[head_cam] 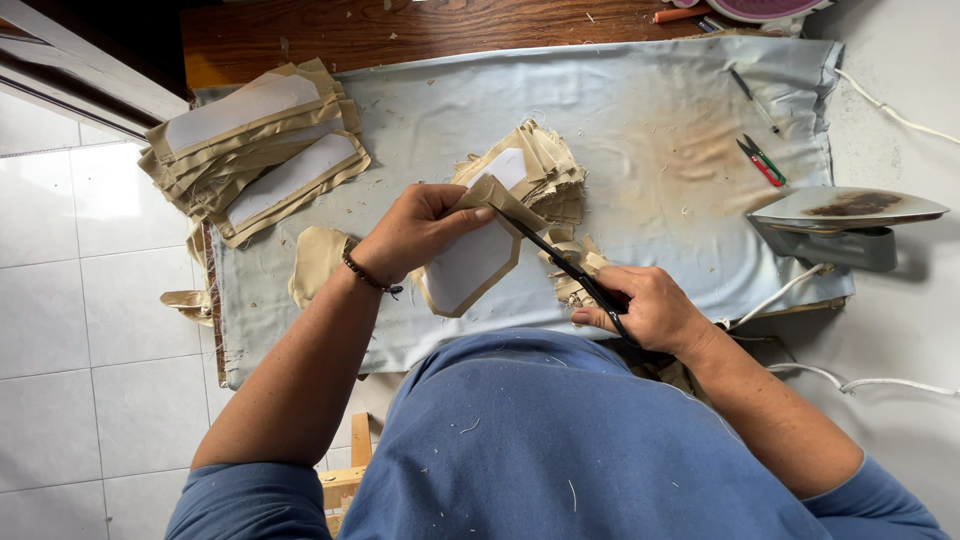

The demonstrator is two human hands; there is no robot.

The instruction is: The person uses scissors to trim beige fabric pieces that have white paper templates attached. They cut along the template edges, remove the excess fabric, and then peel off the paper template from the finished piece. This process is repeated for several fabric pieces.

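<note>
So the left hand (415, 232) is pinching the top edge of a tan fabric piece (470, 262) with white interfacing on its face, thumb and fingers pressed together on the folded corner. The piece sits dead centre on the worktop (640, 110), over the pale blue cloth. The right hand (650, 308), at about 4 o'clock from it, has its grip wrapped closed around black scissors (565, 265), blades running up to the corner at 12 o'clock of the piece.

My guess is it's light and floppy at the edges, a bit stiffer where the white backing is, so holding close to the cut line makes sense.

More cut pieces (545, 170) are stacked right behind, another stack (255, 145) sits at 10 o'clock, and an iron (845, 225) at 3 o'clock.
</note>
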